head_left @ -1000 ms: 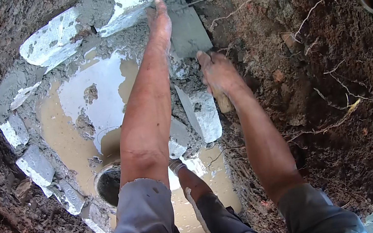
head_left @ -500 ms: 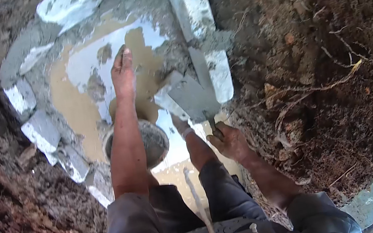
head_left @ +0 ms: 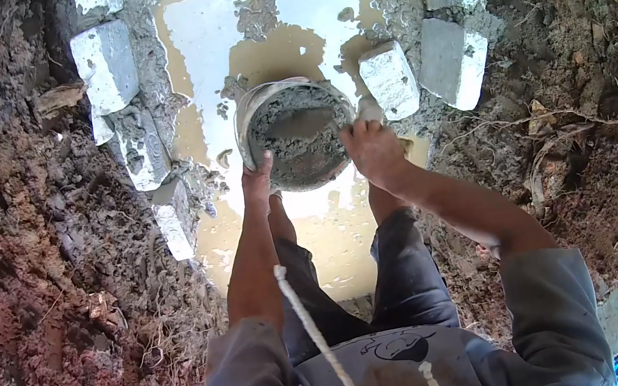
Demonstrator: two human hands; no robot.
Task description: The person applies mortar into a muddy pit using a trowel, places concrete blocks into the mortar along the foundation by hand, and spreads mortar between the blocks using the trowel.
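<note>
A round bucket (head_left: pixel 242 134) holding wet grey mortar (head_left: pixel 301 124) is in front of my legs, above muddy water. My left hand (head_left: pixel 258 175) grips its left rim, thumb over the edge. At the opposite rim is my right hand (head_left: pixel 376 150), closed round the trowel (head_left: pixel 406 144). Only a little of the trowel shows beside the fist; its blade is mostly hidden. Just beyond that hand, a loose whitish brick (head_left: pixel 389 81) sits tilted beside the right-hand brick course (head_left: pixel 444 57).
Mortared bricks (head_left: pixel 107 67) line the left side of the pit. Brown water (head_left: pixel 277 58) covers its floor between the courses. Rough soil banks (head_left: pixel 49 264) rise on both sides, with roots (head_left: pixel 560 117) sticking out on the right. A pale rope (head_left: pixel 320 340) hangs before my shirt.
The view has swung round. My left hand has come back from over the water to the bucket's rim. My right hand has brought the trowel from the right-hand bricks to the bucket.
</note>
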